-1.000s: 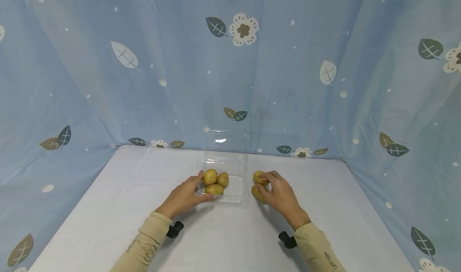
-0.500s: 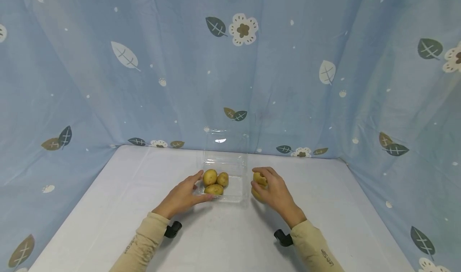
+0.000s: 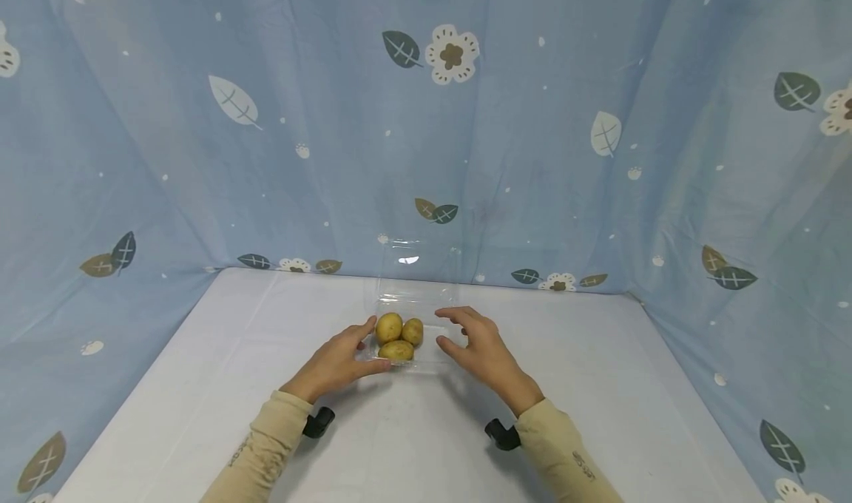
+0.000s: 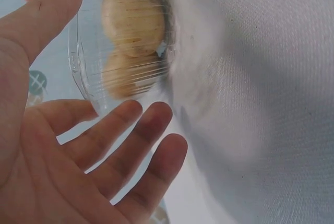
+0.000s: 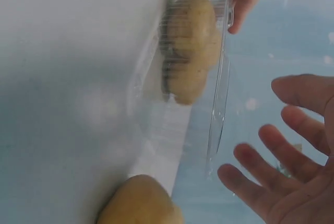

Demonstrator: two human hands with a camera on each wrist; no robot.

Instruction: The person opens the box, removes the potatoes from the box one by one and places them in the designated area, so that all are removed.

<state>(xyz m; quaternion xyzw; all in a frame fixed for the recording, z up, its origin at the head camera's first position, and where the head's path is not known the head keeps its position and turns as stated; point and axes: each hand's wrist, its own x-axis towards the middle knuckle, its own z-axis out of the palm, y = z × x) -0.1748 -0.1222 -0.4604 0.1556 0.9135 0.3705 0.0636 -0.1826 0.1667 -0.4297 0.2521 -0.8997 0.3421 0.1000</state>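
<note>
A clear plastic clamshell box [image 3: 427, 356] stands in the middle of the table, its lid [image 3: 419, 274] raised at the back. Three yellow potatoes [image 3: 396, 350] lie in its left half. My left hand [image 3: 333, 362] rests against the box's left front corner, thumb along the front rim and fingers loosely extended by the left side. Over the box's right edge, my right hand [image 3: 482, 351] hovers with fingers spread and holds nothing. In the right wrist view another potato [image 5: 138, 203] lies on the table outside the box; the right hand hides that spot in the head view.
White cloth covers the table [image 3: 399, 451]. A blue curtain [image 3: 532, 155] with leaves and flowers hangs behind and along both sides. Dark camera mounts sit under the left wrist [image 3: 319, 422] and right wrist [image 3: 502, 434].
My right hand has moved left, from the loose potatoes to over the box's right edge, carrying nothing visible. My left hand has stayed at the box's corner. The three potatoes inside have not moved.
</note>
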